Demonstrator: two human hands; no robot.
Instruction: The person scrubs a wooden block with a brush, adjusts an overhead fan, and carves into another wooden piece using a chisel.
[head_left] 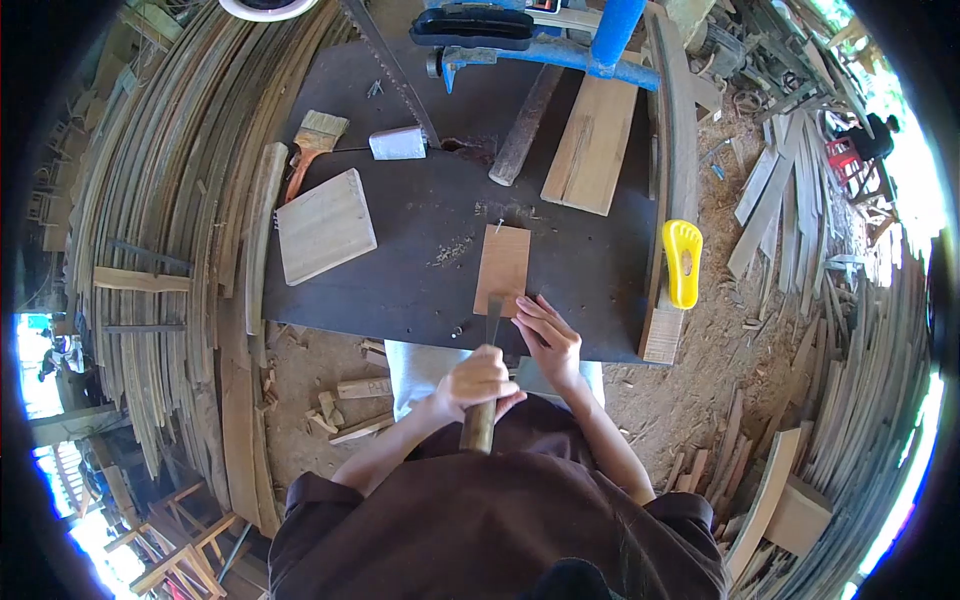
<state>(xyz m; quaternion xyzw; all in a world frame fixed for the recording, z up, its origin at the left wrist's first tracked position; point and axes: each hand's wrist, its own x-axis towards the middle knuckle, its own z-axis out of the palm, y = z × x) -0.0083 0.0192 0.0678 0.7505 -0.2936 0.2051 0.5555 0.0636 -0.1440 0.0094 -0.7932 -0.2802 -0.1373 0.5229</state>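
A thin reddish-brown wooden piece (503, 262) lies flat near the front of the dark tabletop (400, 280), with a small screw or nail (499, 226) at its far end. My left hand (478, 382) is wrapped round a chisel-like tool; its wooden handle (478, 428) points back toward my body, and its metal blade (493, 322) reaches the near end of the piece. Beside the blade, my right hand (548, 338) rests its fingertips on the piece's near right corner, fingers stretched out and holding nothing.
A pale board (326, 226), a brush (312, 145) and a white block (398, 143) lie left. Beyond are a saw blade (390, 70), a round bar (526, 128), a plank (595, 140) and a blue metal frame (560, 50). A yellow object (682, 263) sits on the right edge.
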